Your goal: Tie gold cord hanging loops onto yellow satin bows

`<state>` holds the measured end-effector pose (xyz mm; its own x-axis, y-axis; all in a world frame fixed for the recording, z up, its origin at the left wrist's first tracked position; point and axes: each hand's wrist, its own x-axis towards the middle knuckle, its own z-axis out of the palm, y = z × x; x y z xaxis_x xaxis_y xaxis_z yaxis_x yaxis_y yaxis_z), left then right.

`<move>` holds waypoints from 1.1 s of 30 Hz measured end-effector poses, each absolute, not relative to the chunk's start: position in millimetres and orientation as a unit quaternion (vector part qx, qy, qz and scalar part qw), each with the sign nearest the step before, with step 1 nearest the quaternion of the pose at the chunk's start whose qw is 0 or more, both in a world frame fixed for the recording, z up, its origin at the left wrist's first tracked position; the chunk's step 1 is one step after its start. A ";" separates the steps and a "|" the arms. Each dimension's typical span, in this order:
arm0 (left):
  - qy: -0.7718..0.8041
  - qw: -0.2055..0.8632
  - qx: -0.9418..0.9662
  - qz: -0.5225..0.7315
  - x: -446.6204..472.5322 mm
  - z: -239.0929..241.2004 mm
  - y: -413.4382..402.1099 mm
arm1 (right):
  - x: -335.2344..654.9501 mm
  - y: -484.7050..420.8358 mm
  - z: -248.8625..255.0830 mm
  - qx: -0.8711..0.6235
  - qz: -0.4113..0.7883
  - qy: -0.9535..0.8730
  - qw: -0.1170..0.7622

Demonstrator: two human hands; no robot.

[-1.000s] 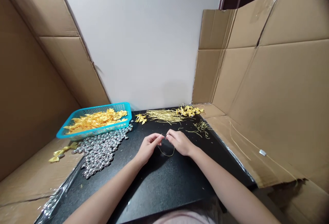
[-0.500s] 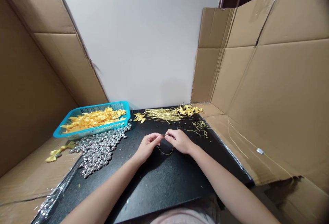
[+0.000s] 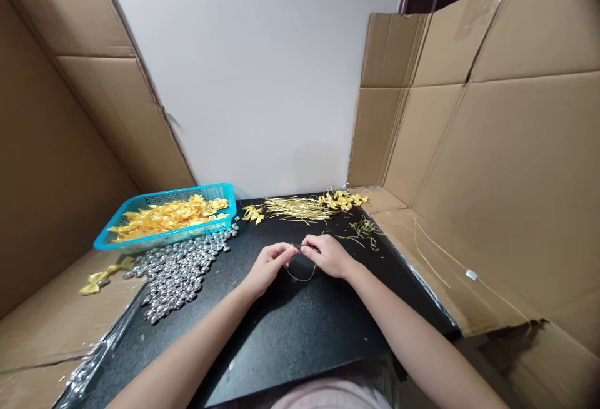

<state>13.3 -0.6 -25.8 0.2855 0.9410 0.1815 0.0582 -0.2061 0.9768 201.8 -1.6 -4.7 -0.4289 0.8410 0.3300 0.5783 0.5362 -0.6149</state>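
Note:
Over the middle of the black table [image 3: 281,340], my left hand [image 3: 272,265] and my right hand [image 3: 328,255] meet almost fingertip to fingertip, both pinched closed. A thin gold cord [image 3: 300,280] hangs in a loop below them, one end running up to each hand. Something small and dark shows between the fingertips, too small to make out. Beyond my hands lies a bundle of straight gold cords [image 3: 297,209]. A pile of yellow bows with cords [image 3: 342,199] sits at its right end, and a smaller cluster of yellow bows [image 3: 254,214] at its left.
A blue basket [image 3: 112,243] full of yellow ribbon bows [image 3: 171,217] stands at the left. Many shiny silver beads [image 3: 178,274] spread in front of it. Cord scraps [image 3: 366,227] lie at the right. Cardboard walls [image 3: 506,165] flank the table; two yellow bows [image 3: 100,279] rest on cardboard.
My hands stay together in nearly the same place, fingertips shifted slightly. The cord loop below them has moved a little to the left. The whole view has shifted very slightly.

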 end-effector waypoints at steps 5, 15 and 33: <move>0.392 0.494 0.635 0.446 13.2 -26.6 0.1 | 202.2 -1.2 -4.5 -0.432 0.211 -0.821 0.309; 0.390 0.500 0.636 0.440 12.7 -27.4 0.5 | 202.4 -1.8 -3.6 -0.432 0.206 -0.822 0.308; 0.383 0.511 0.635 0.434 10.5 -30.5 2.6 | 203.4 0.5 -5.5 -0.430 0.210 -0.820 0.315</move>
<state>10.5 2.6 -30.5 0.3288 0.9307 0.1601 0.0426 -0.1840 0.9820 203.4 0.5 -5.5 -0.4327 0.8369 0.3351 0.5725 0.5422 -0.6150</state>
